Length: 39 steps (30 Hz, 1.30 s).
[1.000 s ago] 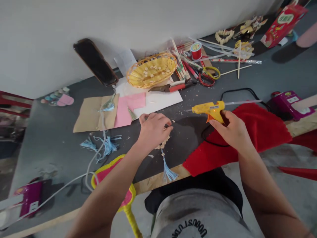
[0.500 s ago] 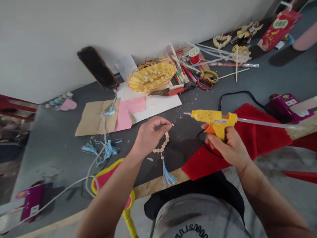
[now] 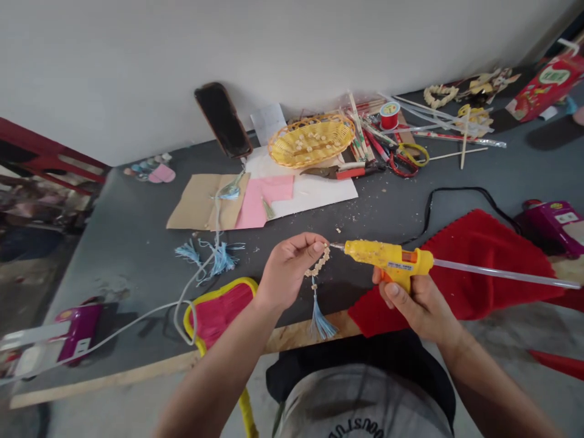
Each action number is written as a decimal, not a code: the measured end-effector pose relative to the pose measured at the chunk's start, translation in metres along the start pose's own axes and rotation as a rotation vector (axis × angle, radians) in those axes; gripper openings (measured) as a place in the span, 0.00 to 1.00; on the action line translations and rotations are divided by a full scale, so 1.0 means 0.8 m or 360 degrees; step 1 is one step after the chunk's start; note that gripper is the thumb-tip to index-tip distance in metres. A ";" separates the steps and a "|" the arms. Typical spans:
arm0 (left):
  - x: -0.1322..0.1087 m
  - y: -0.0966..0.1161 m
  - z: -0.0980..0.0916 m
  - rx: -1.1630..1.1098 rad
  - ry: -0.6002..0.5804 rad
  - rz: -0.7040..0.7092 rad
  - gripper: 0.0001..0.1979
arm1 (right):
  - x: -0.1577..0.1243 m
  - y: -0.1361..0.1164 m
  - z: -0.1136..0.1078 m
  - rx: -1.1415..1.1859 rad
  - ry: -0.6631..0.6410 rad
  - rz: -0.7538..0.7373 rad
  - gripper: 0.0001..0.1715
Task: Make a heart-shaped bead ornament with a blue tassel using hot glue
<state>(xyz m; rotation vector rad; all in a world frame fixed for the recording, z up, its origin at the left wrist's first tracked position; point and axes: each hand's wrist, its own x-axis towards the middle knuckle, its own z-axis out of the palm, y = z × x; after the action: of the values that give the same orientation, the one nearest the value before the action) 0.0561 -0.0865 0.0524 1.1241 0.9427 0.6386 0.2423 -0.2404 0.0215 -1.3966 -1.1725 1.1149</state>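
My left hand [image 3: 288, 272] is closed in a pinch on a tiny pale piece [image 3: 326, 246], mostly hidden by the fingertips. Wrapped around the handle of a yellow hot glue gun [image 3: 381, 253], my right hand [image 3: 422, 307] has fingers near the orange trigger. A clear glue stick [image 3: 497, 274] sticks out of the gun's back. The metal nozzle is at the pinched piece; whether they touch I cannot tell. Just below the left fingers is a curved string of small pale pieces [image 3: 323, 263], partly covered by the hand, with a light blue tassel [image 3: 322, 321] at the table's front edge.
A yellow basket [image 3: 311, 143] holds small pale pieces. Near it are pliers [image 3: 342, 171], scissors [image 3: 406, 161] and a red thread spool [image 3: 389, 115]. A phone [image 3: 223, 120] leans at the wall. Red cloth [image 3: 479, 267] lies right; blue tassels [image 3: 221, 258] and a white cable [image 3: 180, 310] lie left.
The glue gun has come left and down in my right hand, its nozzle now at the left fingertips. My left hand keeps its pinch. The whole view has shifted.
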 end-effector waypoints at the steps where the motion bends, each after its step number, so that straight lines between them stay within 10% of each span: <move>1: -0.001 -0.001 0.000 0.0010 0.0005 0.0000 0.15 | 0.000 0.000 0.001 -0.0003 -0.0010 0.0001 0.13; 39: -0.006 -0.014 -0.001 -0.0042 0.0063 0.0007 0.15 | 0.000 0.001 0.009 -0.0001 -0.0046 -0.0032 0.10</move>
<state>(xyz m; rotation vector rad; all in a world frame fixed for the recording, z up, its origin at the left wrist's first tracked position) 0.0528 -0.0940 0.0434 1.0940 0.9630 0.6770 0.2350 -0.2396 0.0198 -1.3703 -1.2055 1.1241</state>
